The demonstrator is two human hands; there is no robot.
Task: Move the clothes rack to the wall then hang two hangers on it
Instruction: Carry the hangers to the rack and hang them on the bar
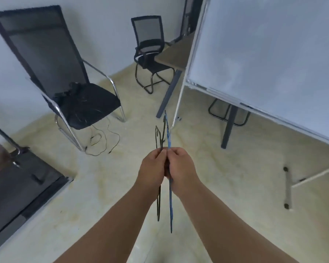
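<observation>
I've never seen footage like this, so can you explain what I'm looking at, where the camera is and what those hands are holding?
There is no machine here. One wide-angle camera sits on a person's head, looking forward and down at bare arms. The left hand grips a black hanger and the right hand grips a blue hanger, both seen edge-on and close together. Below is a pale floor. Nearby stand a black chair with cables on it, a second chair, and a whiteboard.
</observation>
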